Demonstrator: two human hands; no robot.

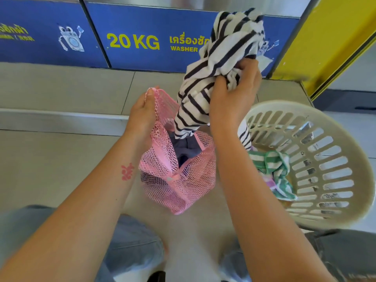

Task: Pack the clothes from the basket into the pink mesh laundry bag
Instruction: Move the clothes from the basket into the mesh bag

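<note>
the packing is partway done, by the look of it. the pink mesh bag [183, 180] stands on the floor between the knees and already holds at least one dark blue-grey garment [186, 147], seen through its open mouth and through the netting lower down.

the left hand [142, 110] pinches the bag's rim between thumb and curled fingers and lifts it so the mouth stays wide. the right hand [234, 92] has its fingers closed round a bunched black-and-white striped shirt [211, 78]. the top of the shirt sticks up above the fist, and its lower end hangs down into the bag's mouth, touching the clothes inside. most of the shirt is outside the bag, so this piece looks only just started.

the cream basket [345, 151] sits just to the right of the bag, tipped toward the person. in it lie a green-and-white striped cloth [278, 174] and something pale purple [268, 180] beneath it. a striped scrap shows at the basket's near wall, behind the right forearm; i cannot tell whether it belongs to the shirt in hand. so i judge that at least two pieces are left to pack after this one.
</note>
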